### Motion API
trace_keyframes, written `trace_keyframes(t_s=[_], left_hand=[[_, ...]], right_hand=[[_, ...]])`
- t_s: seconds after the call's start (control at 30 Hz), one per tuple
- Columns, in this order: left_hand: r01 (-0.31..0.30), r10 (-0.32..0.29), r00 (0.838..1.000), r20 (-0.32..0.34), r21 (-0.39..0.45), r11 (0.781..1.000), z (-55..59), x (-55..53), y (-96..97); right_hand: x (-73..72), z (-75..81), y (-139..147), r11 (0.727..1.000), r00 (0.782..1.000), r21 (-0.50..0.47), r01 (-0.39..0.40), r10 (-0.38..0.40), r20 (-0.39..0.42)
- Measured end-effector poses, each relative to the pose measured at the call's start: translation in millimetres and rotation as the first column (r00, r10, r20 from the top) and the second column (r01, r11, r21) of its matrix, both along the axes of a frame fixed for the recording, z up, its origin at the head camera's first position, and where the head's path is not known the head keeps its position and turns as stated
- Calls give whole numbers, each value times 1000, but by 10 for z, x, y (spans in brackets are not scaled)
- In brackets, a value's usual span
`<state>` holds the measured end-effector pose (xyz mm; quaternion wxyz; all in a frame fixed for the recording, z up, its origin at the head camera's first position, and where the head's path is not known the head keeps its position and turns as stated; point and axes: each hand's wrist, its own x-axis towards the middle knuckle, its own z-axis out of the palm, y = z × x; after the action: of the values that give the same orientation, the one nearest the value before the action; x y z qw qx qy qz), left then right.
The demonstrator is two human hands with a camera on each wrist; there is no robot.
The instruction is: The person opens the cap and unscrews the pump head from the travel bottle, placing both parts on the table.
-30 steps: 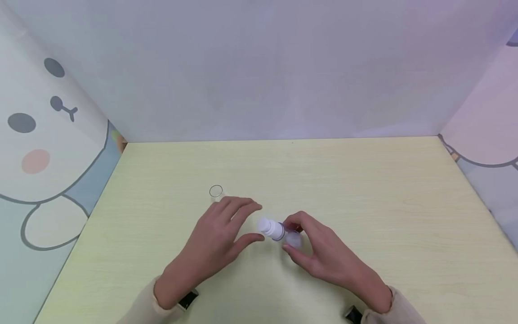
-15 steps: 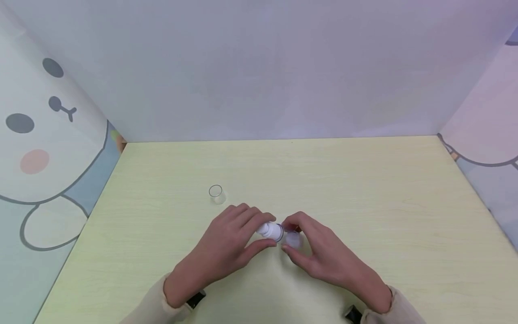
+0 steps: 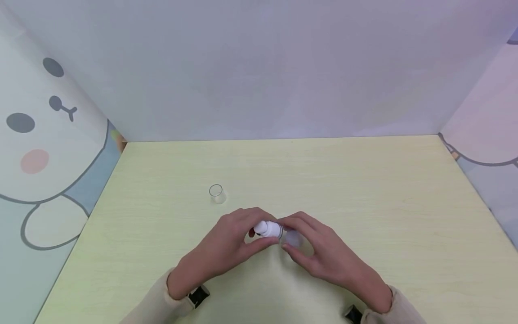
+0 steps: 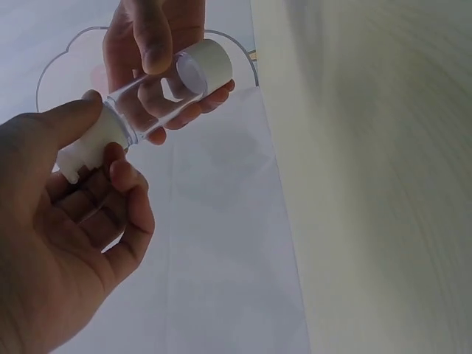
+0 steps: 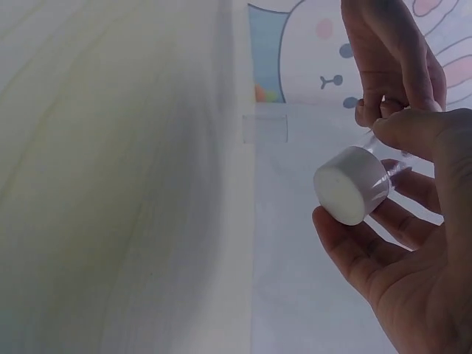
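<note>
A small clear pump bottle with a white base (image 5: 349, 186) and a white pump top (image 3: 270, 230) is held tilted between both hands, above the table. My left hand (image 3: 228, 240) pinches the white collar of the pump top between thumb and fingers. My right hand (image 3: 321, 247) grips the bottle's clear body, fingers on one side and thumb on the other. In the left wrist view the collar (image 4: 99, 140) sits at the mouth of the see-through body. Beyond the hands, to the left, a clear open-ended cap (image 3: 217, 195) stands on the table.
The pale wooden table (image 3: 364, 180) runs back to a plain light wall (image 3: 275, 72). Cartoon-printed panels (image 3: 36, 135) flank it at the sides. Black wrist devices (image 3: 198, 296) show at both sleeves.
My left hand has come in from the left, moved right and closed its thumb and fingers on the pump top. The right hand has stayed nearly still with the bottle.
</note>
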<state>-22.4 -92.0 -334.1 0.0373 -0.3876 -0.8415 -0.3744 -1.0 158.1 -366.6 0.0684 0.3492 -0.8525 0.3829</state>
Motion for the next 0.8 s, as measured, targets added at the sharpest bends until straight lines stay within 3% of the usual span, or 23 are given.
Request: trace_keyframes(t_s=[0.17, 0.5, 0.8], left_hand=[[-11, 10, 1000, 27, 50, 999, -9, 5, 30], [-2, 26, 990, -139, 170, 985, -104, 22, 89], [-43, 86, 979, -182, 230, 972, -126, 76, 139]], right_hand=[[-8, 8, 11, 999, 999, -35, -4, 3, -43], [-13, 43, -2, 989, 985, -145, -23, -2, -172], [-14, 56, -22, 978, 969, -206, -2, -49, -242]])
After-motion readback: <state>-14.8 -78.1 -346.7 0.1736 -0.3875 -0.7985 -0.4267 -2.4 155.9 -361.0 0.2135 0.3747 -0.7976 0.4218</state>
